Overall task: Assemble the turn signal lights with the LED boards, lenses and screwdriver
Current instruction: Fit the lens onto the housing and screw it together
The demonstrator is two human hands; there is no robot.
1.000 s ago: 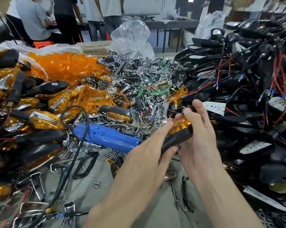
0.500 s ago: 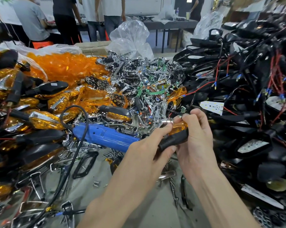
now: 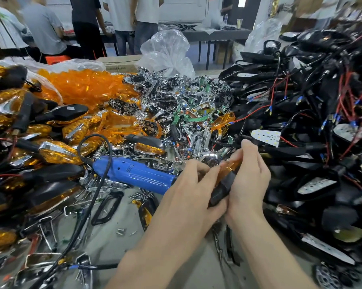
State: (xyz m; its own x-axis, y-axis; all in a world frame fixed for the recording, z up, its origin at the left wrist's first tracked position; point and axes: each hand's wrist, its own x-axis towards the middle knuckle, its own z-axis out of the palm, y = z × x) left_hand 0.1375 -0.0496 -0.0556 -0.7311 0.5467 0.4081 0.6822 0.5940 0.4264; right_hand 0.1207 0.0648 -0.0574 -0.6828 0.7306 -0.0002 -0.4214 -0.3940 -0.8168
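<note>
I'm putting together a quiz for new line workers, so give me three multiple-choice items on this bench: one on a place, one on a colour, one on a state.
1. Where is the blue plastic electric screwdriver?
A. Lying on the cluttered grey table, beside the left hand
B. Hanging from a hook
C. On the cardboard box

2. What colour is the lens of the small black-stalked turn signal light being held?
A. Green
B. Amber
C. Clear

3. How is that light held?
A. The left hand and the right hand both grip it
B. It lies free on the table
C. One hand alone touches it

Answers: 1 A, it lies among the parts with one end by the left hand. 2 B, amber plastic shows between the fingers. 3 A, both hands curl round it.
</note>
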